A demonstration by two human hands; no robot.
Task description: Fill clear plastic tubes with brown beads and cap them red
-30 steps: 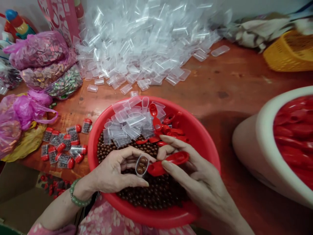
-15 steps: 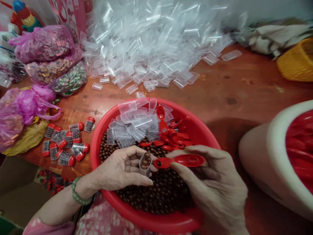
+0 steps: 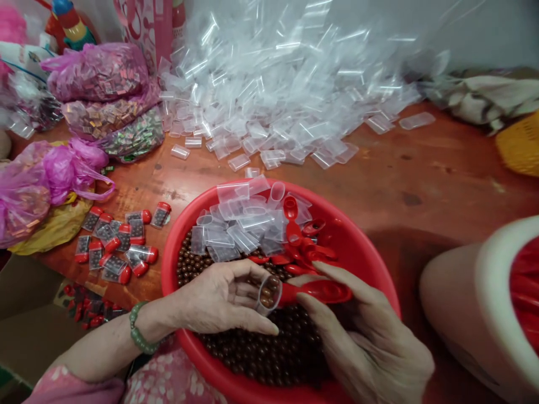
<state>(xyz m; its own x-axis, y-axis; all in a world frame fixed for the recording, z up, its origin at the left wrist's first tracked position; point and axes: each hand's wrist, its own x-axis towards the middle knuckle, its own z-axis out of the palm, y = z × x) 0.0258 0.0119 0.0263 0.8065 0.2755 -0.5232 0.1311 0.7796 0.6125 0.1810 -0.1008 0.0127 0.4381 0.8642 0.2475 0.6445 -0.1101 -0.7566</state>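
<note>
My left hand (image 3: 223, 297) grips a small clear plastic tube (image 3: 270, 294) with brown chocolate balls inside, its open mouth turned to the right. Between thumb and fingers, my right hand (image 3: 370, 325) pinches a red plastic cap (image 3: 326, 290), its near end close beside the tube's mouth; whether they touch I cannot tell. Both hands are over a red basin (image 3: 170, 252). Below them lie many loose chocolate balls (image 3: 261, 353). Empty clear tubes (image 3: 248, 221) and more red caps (image 3: 293, 230) rest in the basin's far part.
Filled, capped tubes (image 3: 122, 241) lie left of the basin, above a cardboard box (image 3: 25, 308) holding more. Clear tubes (image 3: 273, 95) are heaped at the back. Pink bags (image 3: 101, 73) stand left. A pale bucket (image 3: 455, 280) of red caps is right, a yellow basket (image 3: 520, 143) behind.
The view has shifted, so the scene sits farther right and the basin lower. The tube's mouth has turned more toward the cap, and the gap between them looks smaller.
</note>
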